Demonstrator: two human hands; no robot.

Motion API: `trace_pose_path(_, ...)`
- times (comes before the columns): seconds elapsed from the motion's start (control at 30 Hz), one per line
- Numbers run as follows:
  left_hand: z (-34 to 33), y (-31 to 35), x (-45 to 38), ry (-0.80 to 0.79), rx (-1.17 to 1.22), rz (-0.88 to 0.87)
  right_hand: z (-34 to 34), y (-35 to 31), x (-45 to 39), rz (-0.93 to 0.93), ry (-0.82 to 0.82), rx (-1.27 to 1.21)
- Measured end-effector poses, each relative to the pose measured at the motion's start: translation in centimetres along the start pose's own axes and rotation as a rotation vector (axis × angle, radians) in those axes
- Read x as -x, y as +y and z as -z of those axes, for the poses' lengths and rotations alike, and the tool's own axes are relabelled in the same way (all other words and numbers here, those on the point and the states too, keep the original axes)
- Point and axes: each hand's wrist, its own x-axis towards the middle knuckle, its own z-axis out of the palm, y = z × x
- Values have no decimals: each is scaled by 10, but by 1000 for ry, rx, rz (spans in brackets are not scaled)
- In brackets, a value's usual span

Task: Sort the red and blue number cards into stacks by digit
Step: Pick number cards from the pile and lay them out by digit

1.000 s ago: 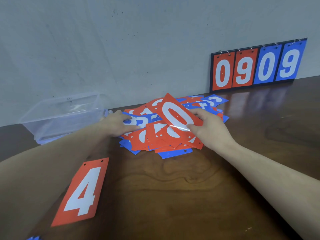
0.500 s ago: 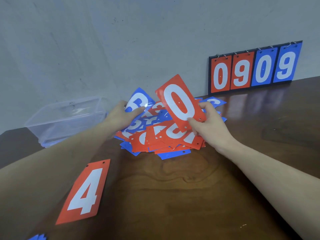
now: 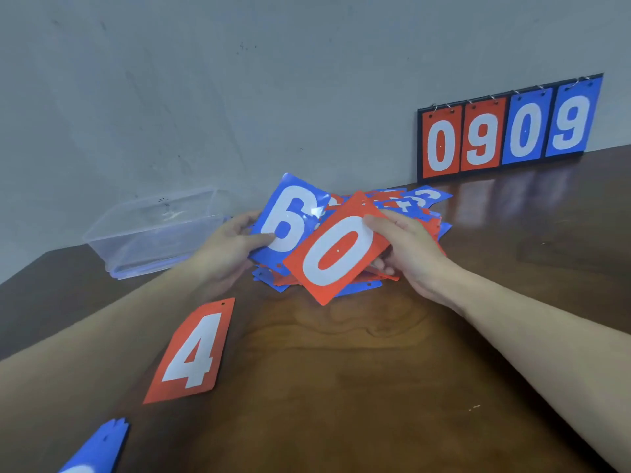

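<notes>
A mixed pile of red and blue number cards (image 3: pixel 423 206) lies at the back middle of the brown table (image 3: pixel 358 387). My right hand (image 3: pixel 406 247) pinches a red 0 card (image 3: pixel 336 256), tilted and raised over the pile's front. My left hand (image 3: pixel 228 247) grips a blue 6 card (image 3: pixel 290 216) by its lower left edge, lifted just left of the 0 card, which overlaps it. A red 4 card (image 3: pixel 194 353) lies flat alone at the front left. The corner of a blue card stack (image 3: pixel 99 448) shows at the bottom left edge.
A clear plastic box (image 3: pixel 153 230) stands at the back left against the grey wall. A flip scoreboard (image 3: pixel 508 131) reading 0909 leans on the wall at the back right. Bare wood spreads across the front and right.
My left hand has lifted the blue 6 card off the pile. My right hand has tilted the red 0 card and brought it lower and toward me, over the pile's front.
</notes>
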Motion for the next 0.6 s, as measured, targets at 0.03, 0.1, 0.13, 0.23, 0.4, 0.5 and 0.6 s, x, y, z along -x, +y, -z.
trace_pose_path(0.03, 2, 0, 6, 6, 4, 3, -4, 0, 2, -5, -22, 11)
trace_pose_path(0.1, 6, 1, 19, 17, -20, 17, -12, -1, 6, -21, -50, 21)
trace_pose_path(0.13, 9, 1, 25, 22, -32, 34, -16, -2, 9, -29, -68, 23)
trace_pose_path(0.23, 17, -1, 41, 90, -23, 69, -26, -3, 14, -63, -133, 73)
trace_pose_path(0.4, 36, -1, 67, 216, 20, 57, -38, -6, 25, -115, -181, 227)
trace_pose_path(0.5, 55, -1, 87, 224, 31, 58, -49, -9, 33, -146, -176, 157)
trace_pose_path(0.6, 77, -4, 110, 237, 54, 52, -64, -15, 41, -197, -189, 105)
